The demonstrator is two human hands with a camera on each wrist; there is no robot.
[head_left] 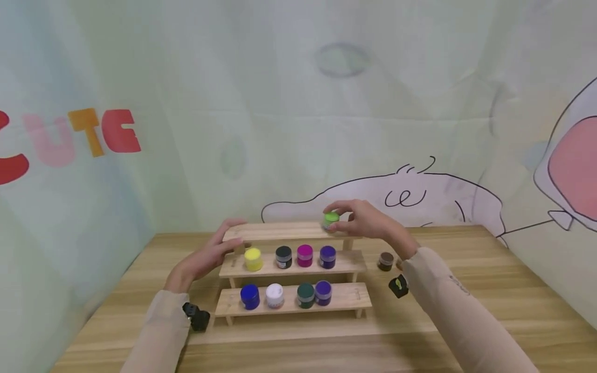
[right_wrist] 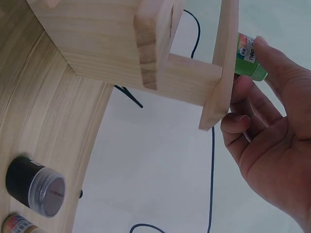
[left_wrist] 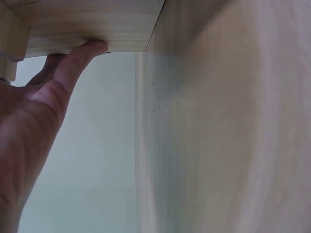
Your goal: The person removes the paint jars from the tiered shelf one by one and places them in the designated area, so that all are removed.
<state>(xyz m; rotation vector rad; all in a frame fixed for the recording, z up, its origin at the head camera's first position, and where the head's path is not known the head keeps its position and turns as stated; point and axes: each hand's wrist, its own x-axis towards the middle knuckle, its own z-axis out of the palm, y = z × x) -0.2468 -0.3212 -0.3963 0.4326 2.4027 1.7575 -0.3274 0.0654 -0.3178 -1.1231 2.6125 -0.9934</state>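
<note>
A three-tier wooden stand (head_left: 294, 271) holds small paint jars. My right hand (head_left: 366, 220) pinches a light green paint jar (head_left: 331, 219) between thumb and fingers at the right end of the top shelf (head_left: 280, 231). In the right wrist view, the jar (right_wrist: 247, 53) is right at the shelf board. My left hand (head_left: 212, 252) holds the left end of the top shelf, thumb in front and fingers behind. Below, the middle shelf carries a yellow jar (head_left: 253, 259), a black jar (head_left: 283, 257), a magenta jar (head_left: 305, 255) and a purple jar (head_left: 328, 257).
On the bottom shelf stand a blue jar (head_left: 250, 297), a white jar (head_left: 274, 296), a dark green jar (head_left: 306, 296) and a violet jar (head_left: 323, 293). Right of the stand, a brown jar (head_left: 385, 261) sits on the wooden table (head_left: 443, 321). A printed curtain (head_left: 261, 129) hangs behind.
</note>
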